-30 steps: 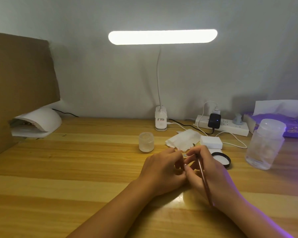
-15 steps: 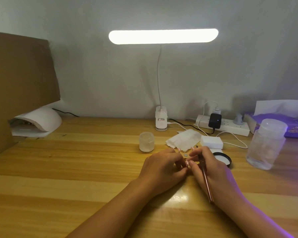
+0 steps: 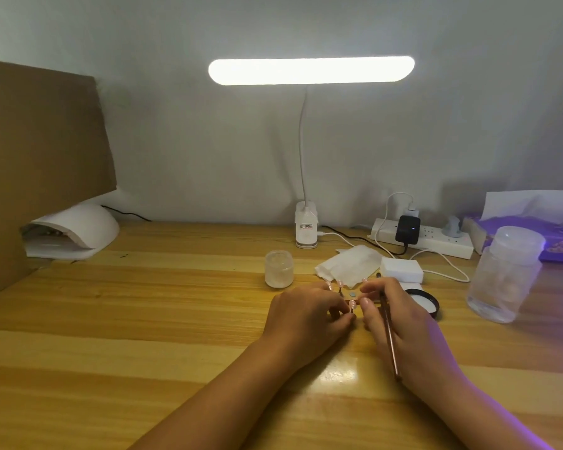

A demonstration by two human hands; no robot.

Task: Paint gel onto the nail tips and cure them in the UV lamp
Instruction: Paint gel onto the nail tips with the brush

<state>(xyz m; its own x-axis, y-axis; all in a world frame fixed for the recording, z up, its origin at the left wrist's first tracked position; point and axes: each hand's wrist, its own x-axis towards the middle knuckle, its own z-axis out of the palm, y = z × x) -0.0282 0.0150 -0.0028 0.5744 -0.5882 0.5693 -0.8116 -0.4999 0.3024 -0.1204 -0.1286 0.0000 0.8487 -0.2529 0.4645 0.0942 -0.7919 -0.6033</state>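
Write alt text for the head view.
At a table, the left hand pinches a stand of pink nail tips while the right hand holds a brush. A jar sits behind them; the UV lamp stands far left.

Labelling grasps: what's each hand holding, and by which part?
Right hand grips the thin copper-coloured brush near its front end; left hand pinches the small stand of pink nail tips, exact spot hidden.

The left hand pinches at the pink nail tips while the right hand grips a thin brush.
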